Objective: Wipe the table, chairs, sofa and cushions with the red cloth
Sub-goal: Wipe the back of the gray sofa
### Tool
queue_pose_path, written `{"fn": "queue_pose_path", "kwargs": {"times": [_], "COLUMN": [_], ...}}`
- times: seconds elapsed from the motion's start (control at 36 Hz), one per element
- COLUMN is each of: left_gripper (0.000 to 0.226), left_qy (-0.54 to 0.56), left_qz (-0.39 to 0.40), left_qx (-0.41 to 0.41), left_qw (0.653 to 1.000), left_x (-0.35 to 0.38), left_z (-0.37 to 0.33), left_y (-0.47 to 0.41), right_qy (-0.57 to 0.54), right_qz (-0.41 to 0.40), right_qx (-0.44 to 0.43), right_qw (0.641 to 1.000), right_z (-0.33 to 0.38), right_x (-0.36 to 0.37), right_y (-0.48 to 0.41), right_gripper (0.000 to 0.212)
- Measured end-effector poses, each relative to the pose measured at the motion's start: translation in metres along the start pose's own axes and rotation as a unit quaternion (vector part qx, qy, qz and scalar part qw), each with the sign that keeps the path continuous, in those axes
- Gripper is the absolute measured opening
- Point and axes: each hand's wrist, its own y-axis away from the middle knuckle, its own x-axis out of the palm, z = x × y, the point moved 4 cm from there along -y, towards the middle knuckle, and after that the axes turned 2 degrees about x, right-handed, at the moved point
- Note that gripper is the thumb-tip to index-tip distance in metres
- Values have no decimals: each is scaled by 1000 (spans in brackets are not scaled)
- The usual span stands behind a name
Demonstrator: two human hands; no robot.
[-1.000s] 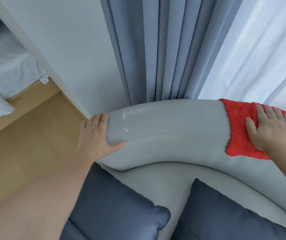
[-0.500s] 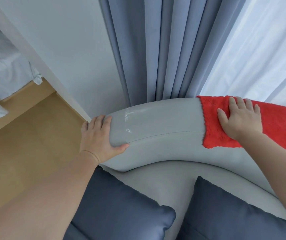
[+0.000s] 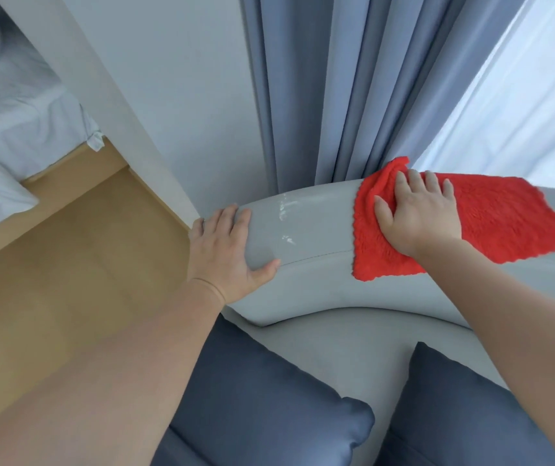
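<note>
The red cloth (image 3: 501, 227) lies draped over the top of the grey sofa back (image 3: 316, 227). My right hand (image 3: 419, 216) presses flat on the cloth's left part with fingers straight. My left hand (image 3: 225, 250) rests on the rounded left end of the sofa back, fingers over the top and thumb on the front face. White shiny smears (image 3: 286, 213) mark the sofa top between my hands. Two dark blue cushions (image 3: 259, 408) (image 3: 464, 418) lean on the seat below.
Grey-blue curtains (image 3: 320, 95) hang right behind the sofa, with a white sheer curtain (image 3: 521, 95) at the right. A white wall panel (image 3: 118, 95) stands at the left. Beyond it are wooden floor (image 3: 67, 247) and a bed with white sheets (image 3: 10, 105).
My right hand has slid the red cloth leftward along the sofa top, closer to the smears and my left hand. The cloth's far left corner has bunched up. My left hand stays put.
</note>
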Motion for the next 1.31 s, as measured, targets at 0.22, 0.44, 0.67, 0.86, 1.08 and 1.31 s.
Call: {"fn": "queue_pose_path", "kwargs": {"times": [0.22,0.44,0.67,0.86,1.08,1.31], "left_gripper": [94,70,66,64,60,35], "left_qy": [26,98,147,143,144,134], "left_qz": [-16,-71,-50,-20,-5,-25], "left_qx": [-1,50,-10,-43,-62,-59], "left_qw": [1000,991,988,989,988,989], "left_x": [0,2,9,25,38,39], "left_z": [1,34,68,96,116,114], "left_y": [1,43,87,116,139,155], "right_qy": [-3,-13,-25,-36,-25,-45], "right_qz": [-21,-37,-33,-33,-36,-45], "right_qx": [-23,-68,-97,-142,-135,-189], "right_qw": [1000,997,994,989,990,980], "right_z": [41,98,149,203,220,251], "right_x": [-3,-2,-3,-4,-3,4], "right_y": [6,19,34,50,57,76], "right_gripper": [72,70,71,77,78,63]}}
